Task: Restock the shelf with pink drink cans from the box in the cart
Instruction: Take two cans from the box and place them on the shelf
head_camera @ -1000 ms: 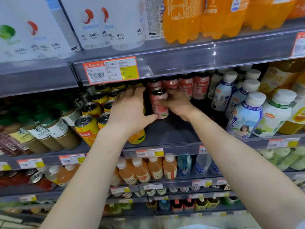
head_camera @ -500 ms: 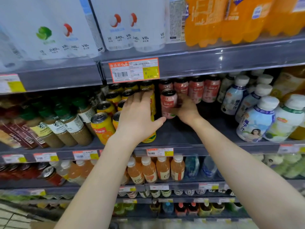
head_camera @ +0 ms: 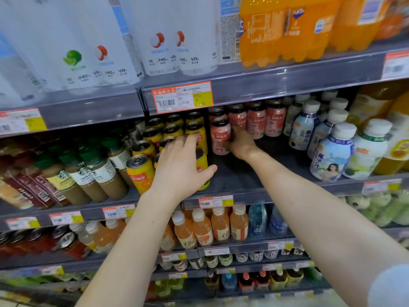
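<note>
Right hand [head_camera: 241,145] reaches far in, fingers wrapped round an upright pink can [head_camera: 220,138] on the shelf [head_camera: 230,178] (front of its row). Left hand [head_camera: 179,171], fingers loosely extended, rests against yellow cans [head_camera: 140,173] just left.

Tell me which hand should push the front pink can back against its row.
Right, probably. The right hand grips the front pink can, which stands just ahead of the pink row. The left hand lies across the yellow cans beside it, holding nothing.
</note>
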`<action>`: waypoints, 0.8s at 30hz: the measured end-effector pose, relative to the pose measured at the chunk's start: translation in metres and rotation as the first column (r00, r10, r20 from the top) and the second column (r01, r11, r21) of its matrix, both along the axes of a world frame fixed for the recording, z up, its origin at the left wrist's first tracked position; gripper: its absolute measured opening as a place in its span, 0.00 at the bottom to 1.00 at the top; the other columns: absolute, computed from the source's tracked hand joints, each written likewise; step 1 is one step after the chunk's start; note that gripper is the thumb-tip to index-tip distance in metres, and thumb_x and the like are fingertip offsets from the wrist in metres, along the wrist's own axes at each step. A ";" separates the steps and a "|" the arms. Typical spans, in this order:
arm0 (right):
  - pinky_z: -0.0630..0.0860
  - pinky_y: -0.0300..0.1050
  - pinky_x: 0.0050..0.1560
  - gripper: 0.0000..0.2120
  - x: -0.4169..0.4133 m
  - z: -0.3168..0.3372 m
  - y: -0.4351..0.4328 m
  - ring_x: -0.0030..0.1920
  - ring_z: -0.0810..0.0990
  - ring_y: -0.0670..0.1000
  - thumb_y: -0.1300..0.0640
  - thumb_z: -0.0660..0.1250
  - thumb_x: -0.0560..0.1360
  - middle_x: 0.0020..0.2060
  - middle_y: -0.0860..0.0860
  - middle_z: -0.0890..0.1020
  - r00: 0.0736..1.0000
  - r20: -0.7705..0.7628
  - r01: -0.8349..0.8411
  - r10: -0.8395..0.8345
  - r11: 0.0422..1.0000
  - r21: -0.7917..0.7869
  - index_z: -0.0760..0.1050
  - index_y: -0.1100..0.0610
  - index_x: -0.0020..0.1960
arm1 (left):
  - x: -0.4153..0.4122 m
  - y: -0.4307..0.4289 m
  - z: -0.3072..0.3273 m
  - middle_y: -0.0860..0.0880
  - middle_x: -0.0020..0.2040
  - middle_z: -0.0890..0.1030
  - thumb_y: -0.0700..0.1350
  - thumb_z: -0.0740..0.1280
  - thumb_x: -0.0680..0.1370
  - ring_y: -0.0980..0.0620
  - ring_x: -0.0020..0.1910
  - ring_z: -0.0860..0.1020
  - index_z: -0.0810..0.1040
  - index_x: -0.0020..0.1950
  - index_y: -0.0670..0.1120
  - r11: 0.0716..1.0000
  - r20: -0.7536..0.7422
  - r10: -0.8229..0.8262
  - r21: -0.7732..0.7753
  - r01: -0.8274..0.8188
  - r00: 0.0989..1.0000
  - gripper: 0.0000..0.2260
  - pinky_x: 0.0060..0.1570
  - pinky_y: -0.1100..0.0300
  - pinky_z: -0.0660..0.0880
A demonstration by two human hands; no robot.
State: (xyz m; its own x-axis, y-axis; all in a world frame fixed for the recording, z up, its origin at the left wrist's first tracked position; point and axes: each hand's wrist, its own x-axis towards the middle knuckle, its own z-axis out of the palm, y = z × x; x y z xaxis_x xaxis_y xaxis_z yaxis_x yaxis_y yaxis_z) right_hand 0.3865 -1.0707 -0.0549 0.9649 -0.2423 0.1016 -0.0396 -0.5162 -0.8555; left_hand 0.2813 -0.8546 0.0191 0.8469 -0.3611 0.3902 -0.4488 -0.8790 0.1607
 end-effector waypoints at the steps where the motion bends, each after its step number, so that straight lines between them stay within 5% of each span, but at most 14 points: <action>1: 0.74 0.44 0.63 0.28 -0.002 -0.001 0.000 0.65 0.79 0.53 0.55 0.76 0.73 0.65 0.51 0.81 1.000 -0.021 0.022 -0.022 1.000 -0.003 0.73 0.53 0.71 | -0.001 0.001 0.000 0.46 0.70 0.74 0.65 0.72 0.73 0.42 0.68 0.73 0.65 0.78 0.50 1.000 -0.003 -0.003 -0.005 0.003 1.000 0.38 0.67 0.47 0.71; 6: 0.72 0.40 0.52 0.20 -0.027 -0.006 0.000 0.62 0.81 0.56 0.55 0.72 0.76 0.62 0.53 0.82 0.986 -0.029 0.160 -0.164 0.980 -0.116 0.77 0.54 0.67 | -0.009 0.008 -0.001 0.45 0.69 0.75 0.61 0.71 0.75 0.41 0.68 0.73 0.67 0.78 0.48 0.999 0.019 -0.040 -0.005 0.040 0.999 0.35 0.67 0.46 0.71; 14: 0.78 0.52 0.61 0.24 -0.114 0.011 0.006 0.65 0.78 0.60 0.56 0.67 0.78 0.66 0.56 0.80 0.991 0.034 0.131 -0.129 0.893 -0.430 0.73 0.52 0.73 | -0.046 0.009 -0.012 0.45 0.69 0.76 0.56 0.72 0.76 0.43 0.68 0.75 0.70 0.76 0.45 0.985 0.069 -0.170 -0.007 0.171 0.983 0.32 0.66 0.48 0.70; 24: 0.66 0.52 0.74 0.27 -0.216 0.016 0.035 0.79 0.62 0.54 0.57 0.61 0.81 0.78 0.53 0.66 0.996 -0.041 0.039 -0.082 0.782 -0.622 0.63 0.54 0.80 | -0.101 0.015 -0.039 0.46 0.70 0.74 0.56 0.68 0.79 0.43 0.68 0.74 0.65 0.79 0.47 0.987 -0.036 -0.147 0.057 0.149 0.988 0.31 0.65 0.48 0.70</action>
State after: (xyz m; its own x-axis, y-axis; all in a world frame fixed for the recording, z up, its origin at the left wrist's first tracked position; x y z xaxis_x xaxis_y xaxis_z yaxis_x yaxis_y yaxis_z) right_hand 0.1704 -1.0358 -0.0387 0.9598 -0.2060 0.1908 -0.1305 -0.9289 -0.3464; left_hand 0.1806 -0.8393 -0.0201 0.7940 -0.5052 0.3380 -0.5702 -0.8118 0.1260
